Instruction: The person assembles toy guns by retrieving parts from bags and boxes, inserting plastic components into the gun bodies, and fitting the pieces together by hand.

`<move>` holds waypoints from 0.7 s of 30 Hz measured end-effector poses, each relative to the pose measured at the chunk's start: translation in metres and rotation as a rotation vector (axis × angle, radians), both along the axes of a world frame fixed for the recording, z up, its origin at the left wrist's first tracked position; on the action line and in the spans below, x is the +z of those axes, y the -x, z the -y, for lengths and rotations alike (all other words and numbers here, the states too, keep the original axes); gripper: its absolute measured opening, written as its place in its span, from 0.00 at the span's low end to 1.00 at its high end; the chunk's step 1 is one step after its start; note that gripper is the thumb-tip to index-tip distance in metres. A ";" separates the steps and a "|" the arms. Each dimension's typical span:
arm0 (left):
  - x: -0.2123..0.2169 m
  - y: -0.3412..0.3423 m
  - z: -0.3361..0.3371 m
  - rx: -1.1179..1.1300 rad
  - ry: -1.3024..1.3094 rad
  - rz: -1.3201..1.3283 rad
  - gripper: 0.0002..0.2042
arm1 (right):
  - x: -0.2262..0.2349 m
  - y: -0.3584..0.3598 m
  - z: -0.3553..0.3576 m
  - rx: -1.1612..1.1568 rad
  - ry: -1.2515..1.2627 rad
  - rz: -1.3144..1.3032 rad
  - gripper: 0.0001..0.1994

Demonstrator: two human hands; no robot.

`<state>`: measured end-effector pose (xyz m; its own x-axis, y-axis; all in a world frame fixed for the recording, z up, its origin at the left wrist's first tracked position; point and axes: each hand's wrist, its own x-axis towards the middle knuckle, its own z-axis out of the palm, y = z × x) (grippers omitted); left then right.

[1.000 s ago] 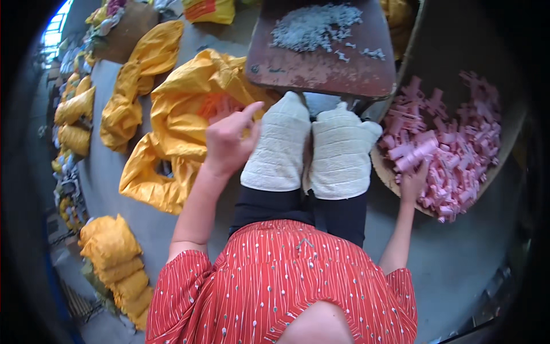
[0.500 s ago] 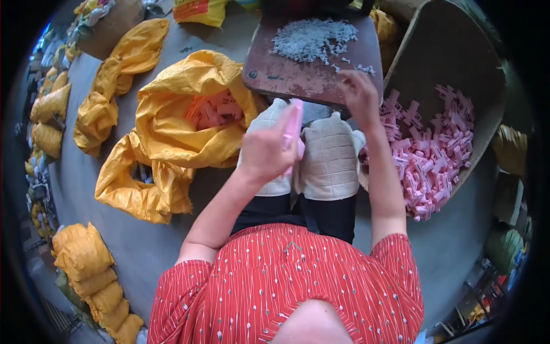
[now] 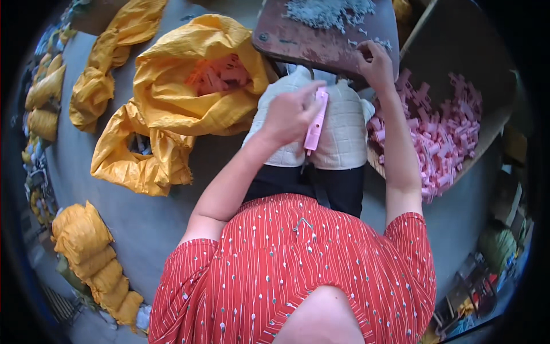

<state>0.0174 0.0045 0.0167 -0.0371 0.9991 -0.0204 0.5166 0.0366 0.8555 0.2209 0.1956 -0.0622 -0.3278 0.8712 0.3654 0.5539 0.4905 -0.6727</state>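
Note:
Between thumb and fingers, my left hand is closed on a long pink plastic piece with small holes, tilted above my lap. Off to the right, my right hand is at the near right corner of a worn brown stool top. Its thumb and forefinger are pinched together; whatever sits between them is too small to make out. Small clear plastic pieces lie heaped on the stool, with a few strays close to my right fingertips. Quilted whitish covers lie over my knees.
On the right, a large open container holds a heap of pink plastic pieces. An open yellow woven sack at the left has pinkish-orange pieces inside. More yellow sacks lie along the left side.
My left hand has moved right, and the pink piece now angles across my lap with its length showing. My right fingers have drawn into a pinch. The surroundings have shifted upward in view.

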 end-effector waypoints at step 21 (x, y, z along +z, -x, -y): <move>0.004 -0.029 0.018 0.051 -0.138 1.055 0.18 | 0.044 0.004 0.185 0.365 0.098 -0.150 0.08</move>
<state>0.0466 -0.0135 0.0206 -0.1086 0.9930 0.0470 -0.4880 -0.0944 0.8677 0.2168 0.0105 -0.0178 -0.5715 0.7404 0.3538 0.2471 0.5665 -0.7861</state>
